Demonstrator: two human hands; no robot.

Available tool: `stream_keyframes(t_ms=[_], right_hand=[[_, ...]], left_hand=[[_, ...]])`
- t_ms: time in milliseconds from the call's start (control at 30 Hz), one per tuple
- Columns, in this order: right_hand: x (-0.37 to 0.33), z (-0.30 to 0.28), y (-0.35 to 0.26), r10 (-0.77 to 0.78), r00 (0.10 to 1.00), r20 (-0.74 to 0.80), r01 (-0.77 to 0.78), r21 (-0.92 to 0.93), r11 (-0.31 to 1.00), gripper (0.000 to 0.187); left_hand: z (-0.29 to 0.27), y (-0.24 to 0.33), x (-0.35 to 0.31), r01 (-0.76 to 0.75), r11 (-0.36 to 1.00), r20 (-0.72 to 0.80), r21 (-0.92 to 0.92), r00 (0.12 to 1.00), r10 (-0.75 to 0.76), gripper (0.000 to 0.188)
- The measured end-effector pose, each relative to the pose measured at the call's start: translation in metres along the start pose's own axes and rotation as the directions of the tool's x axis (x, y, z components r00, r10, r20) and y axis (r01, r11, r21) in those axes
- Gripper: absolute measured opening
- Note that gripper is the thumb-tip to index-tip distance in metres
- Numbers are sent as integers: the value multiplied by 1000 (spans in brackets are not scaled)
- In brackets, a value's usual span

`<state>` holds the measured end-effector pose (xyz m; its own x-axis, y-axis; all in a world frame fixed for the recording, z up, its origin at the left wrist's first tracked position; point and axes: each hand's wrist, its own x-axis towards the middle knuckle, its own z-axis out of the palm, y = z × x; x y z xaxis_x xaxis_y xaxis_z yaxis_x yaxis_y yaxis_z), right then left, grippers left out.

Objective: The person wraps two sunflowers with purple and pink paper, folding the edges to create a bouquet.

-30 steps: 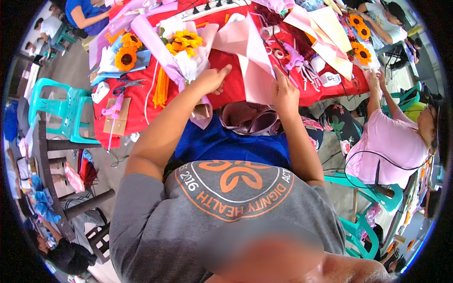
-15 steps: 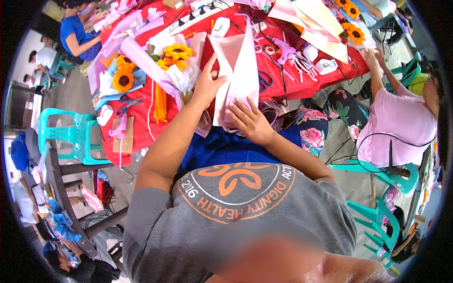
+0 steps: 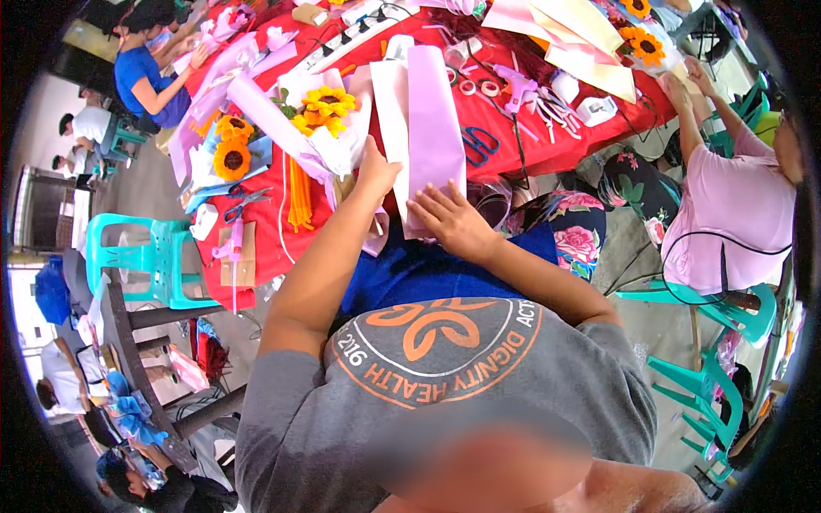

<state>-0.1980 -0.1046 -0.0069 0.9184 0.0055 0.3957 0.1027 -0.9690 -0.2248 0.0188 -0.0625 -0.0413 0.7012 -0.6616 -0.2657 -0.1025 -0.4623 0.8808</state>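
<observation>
A sheet of wrapping paper (image 3: 436,124), folded into a tall panel with a lilac face and a pale strip along its left side, lies at the table's near edge in front of me. My left hand (image 3: 376,173) is closed at its lower left edge, with some fingers hidden. On the lower part of the lilac face, my right hand (image 3: 453,221) rests flat with fingers spread. Just left of the paper lies a bouquet of yellow felt-like sunflowers (image 3: 327,107) in white and lilac wrap. Dark blue-handled scissors (image 3: 481,147) sit to the right.
On the red-covered table (image 3: 513,158) are a power strip (image 3: 368,30), a lilac glue gun (image 3: 516,89), a second glue gun (image 3: 231,248), scissors (image 3: 246,203), orange stems (image 3: 299,195) and another sunflower bouquet (image 3: 231,160). A person in pink (image 3: 731,205) sits at right; a teal chair (image 3: 141,256) stands left.
The right side of the paper has been folded over to the left, so its lilac face now lies flat on top. My left hand has slid down the left edge.
</observation>
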Motion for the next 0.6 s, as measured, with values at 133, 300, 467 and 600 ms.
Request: stream_keyframes(t_ms=[133, 300, 467, 600], right_hand=[[3, -4, -4, 147, 988, 48, -140, -124, 982, 57], [1, 2, 2, 182, 977, 108, -166, -145, 975, 54], [7, 2, 3, 193, 978, 81, -176, -185, 967, 54], [7, -1, 1, 187, 978, 92, -171, -160, 972, 55]], left_hand=[[4, -5, 3, -27, 995, -8, 96, 1000, 28, 85], [5, 3, -3, -113, 979, 72, 170, 992, 103, 86], [5, 0, -3, 48, 998, 37, 41, 998, -50, 84], [4, -24, 13, -9, 994, 31, 112, 999, 6, 83]])
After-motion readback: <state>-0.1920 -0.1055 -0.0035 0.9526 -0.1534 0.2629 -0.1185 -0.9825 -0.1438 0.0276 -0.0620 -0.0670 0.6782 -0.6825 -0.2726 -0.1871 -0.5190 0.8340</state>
